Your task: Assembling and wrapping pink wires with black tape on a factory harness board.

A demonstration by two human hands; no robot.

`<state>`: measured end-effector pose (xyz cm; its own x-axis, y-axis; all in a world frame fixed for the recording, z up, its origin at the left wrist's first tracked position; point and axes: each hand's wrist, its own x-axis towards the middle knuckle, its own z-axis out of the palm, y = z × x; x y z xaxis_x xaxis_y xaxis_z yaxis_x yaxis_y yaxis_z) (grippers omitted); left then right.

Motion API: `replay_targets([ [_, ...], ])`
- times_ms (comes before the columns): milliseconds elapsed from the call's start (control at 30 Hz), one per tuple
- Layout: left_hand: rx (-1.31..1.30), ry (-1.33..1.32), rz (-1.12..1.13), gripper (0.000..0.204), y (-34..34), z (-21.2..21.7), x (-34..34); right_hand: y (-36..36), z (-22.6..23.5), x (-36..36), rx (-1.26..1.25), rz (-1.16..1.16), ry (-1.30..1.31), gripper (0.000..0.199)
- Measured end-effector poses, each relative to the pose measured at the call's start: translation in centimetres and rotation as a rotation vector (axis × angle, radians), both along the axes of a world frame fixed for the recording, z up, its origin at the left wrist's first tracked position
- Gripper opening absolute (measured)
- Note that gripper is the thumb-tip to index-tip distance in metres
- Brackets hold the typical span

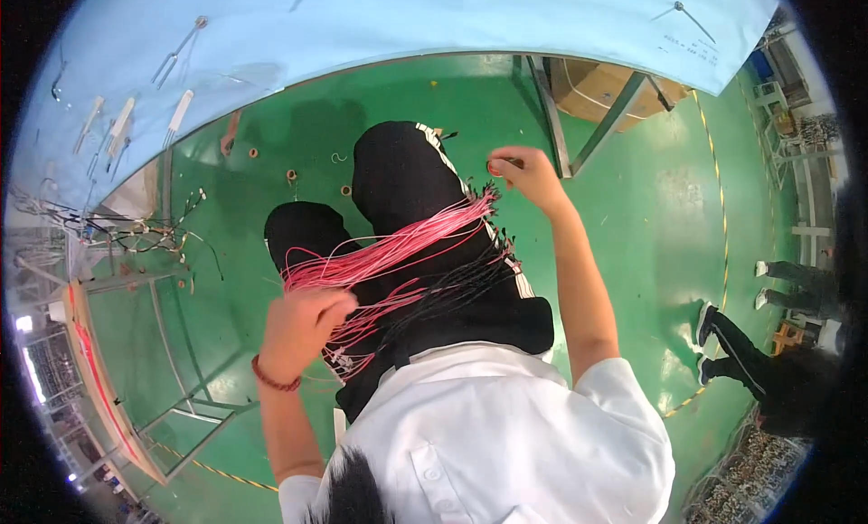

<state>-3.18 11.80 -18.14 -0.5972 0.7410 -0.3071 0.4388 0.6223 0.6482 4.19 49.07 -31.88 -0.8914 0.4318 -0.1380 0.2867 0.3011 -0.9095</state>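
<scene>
A bundle of pink wires (389,251) with dark ends lies across my lap, over black trousers (402,176). Closer to my waist is a second group, of black wires (452,284) mixed with pink ones. My left hand (303,330) is curled at the left end of the pink bundle, thumb against the fingers; whatever it pinches is hidden. Beyond the bundle's right end, my right hand (529,176) is raised with its fingers closed on a small reddish roll of tape (494,169), partly covered by the fingers.
A blue-covered board (380,18) with metal forks spans the far side. A cardboard box (601,90) sits under it, beside metal legs. Small rings (291,175) lie on the green floor (651,235). A metal-framed stand (176,379) is at left; another person's legs (741,352) show at right.
</scene>
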Motion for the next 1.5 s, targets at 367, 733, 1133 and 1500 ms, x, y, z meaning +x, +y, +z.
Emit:
replay_targets([
  [367,0.24,0.596,-0.234,0.018,18.2,-10.1,-1.7,2.8,-8.9,-5.5,-0.005,0.543,-0.356,0.024],
  [733,0.384,0.439,-0.066,0.022,18.5,-11.2,-2.4,5.2,0.6,-2.0,-0.155,0.183,-0.001,0.019],
  [1133,0.76,-1.136,0.126,0.034,16.4,-5.3,-2.3,-3.2,9.3,-0.6,-0.135,0.139,0.159,0.016],
  [1500,0.32,0.255,0.009,0.021,19.0,-8.7,-1.8,0.5,-1.2,-1.5,0.043,0.278,0.037,0.017],
])
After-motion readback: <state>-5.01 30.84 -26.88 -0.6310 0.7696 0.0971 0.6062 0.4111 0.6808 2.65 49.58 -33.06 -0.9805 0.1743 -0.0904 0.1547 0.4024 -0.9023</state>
